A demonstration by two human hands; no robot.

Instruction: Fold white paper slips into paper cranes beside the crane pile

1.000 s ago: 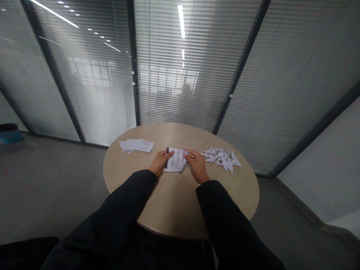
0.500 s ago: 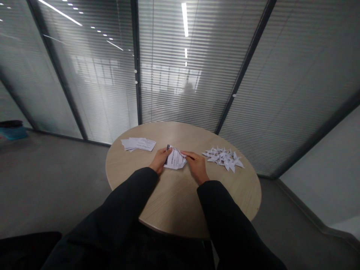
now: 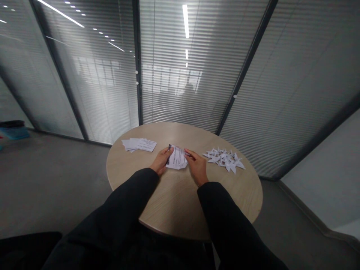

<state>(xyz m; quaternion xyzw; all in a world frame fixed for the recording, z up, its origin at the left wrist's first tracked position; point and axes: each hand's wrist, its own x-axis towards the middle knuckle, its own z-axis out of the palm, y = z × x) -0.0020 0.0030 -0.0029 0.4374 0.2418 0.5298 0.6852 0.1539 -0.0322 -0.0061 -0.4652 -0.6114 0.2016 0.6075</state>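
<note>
A printed sheet of white paper (image 3: 177, 157), with a dark patch on its left edge and creased corners on its right, is held above the middle of the table. My left hand (image 3: 161, 160) is closed on its left side, thumb on top. At the upper right corner, the fingers of my right hand (image 3: 197, 165) pinch the paper's edge. To the left lies a loose stack of printed paper sheets (image 3: 140, 144). A pile of folded white paper pieces with pointed tips (image 3: 225, 158) rests to the right of my right hand.
The round wooden table (image 3: 180, 210) stands close to a glass partition with blinds (image 3: 180, 101). On the floor at far left is a blue bin with a dark liner (image 3: 14, 130). A dark object (image 3: 28, 247) shows at the lower left.
My right fingers have shifted slightly up along the paper's right edge and curled in more. My left hand keeps its hold. The view has moved very slightly.
</note>
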